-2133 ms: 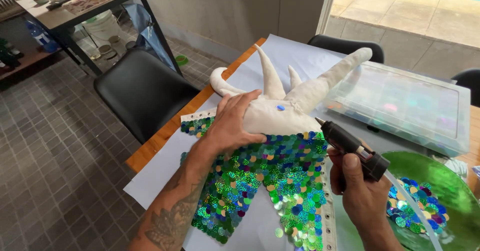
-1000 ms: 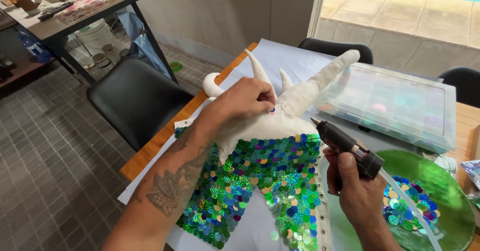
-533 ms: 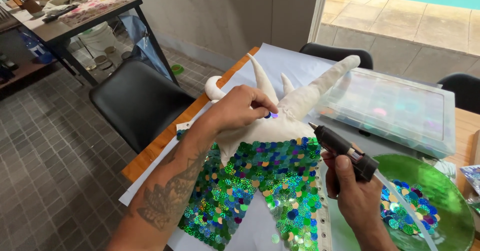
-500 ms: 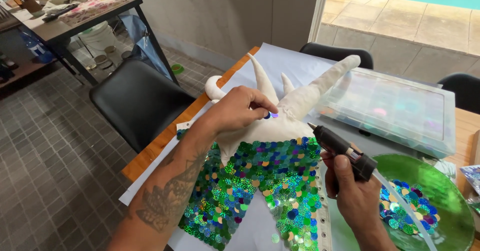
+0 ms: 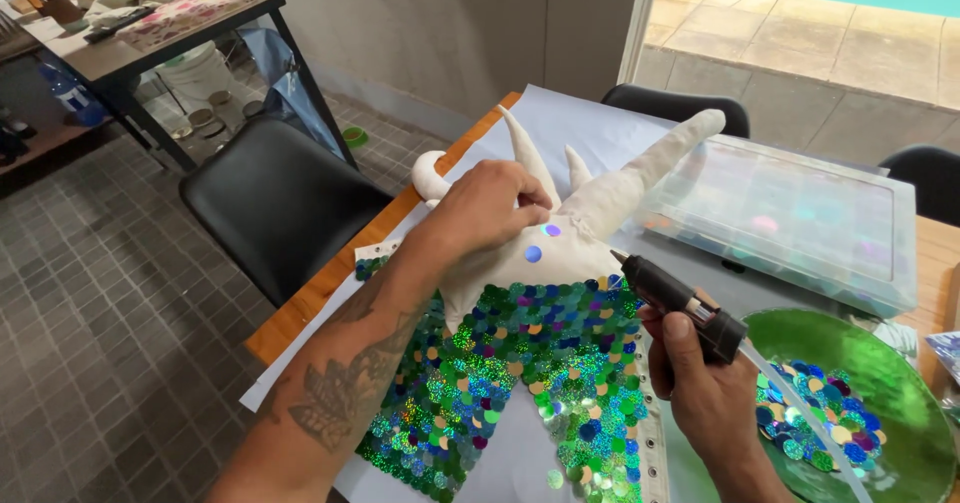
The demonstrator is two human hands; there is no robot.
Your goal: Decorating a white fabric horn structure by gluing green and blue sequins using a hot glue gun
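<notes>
A white stuffed fabric figure with several pointed arms [image 5: 600,198] lies on the paper-covered table [image 5: 310,298]. Its lower part is covered with shiny green, blue and gold sequins [image 5: 520,373]. My left hand [image 5: 490,208] rests flat on the white part, fingertips beside two round sequins [image 5: 540,243] stuck there. My right hand [image 5: 700,383] grips a black glue gun [image 5: 680,303] with its nozzle pointing at the figure, just right of those sequins.
A green glass plate [image 5: 890,363] with loose sequins sits at the right. A clear compartment box [image 5: 790,218] lies behind it. Black chairs [image 5: 275,198] stand at the table's left and far side. A cluttered dark table [image 5: 150,28] stands at the back left.
My left hand slid up the white figure and pressed near its top; a second sequin now shows beside the fingertips. The glue gun stayed close at the right.
</notes>
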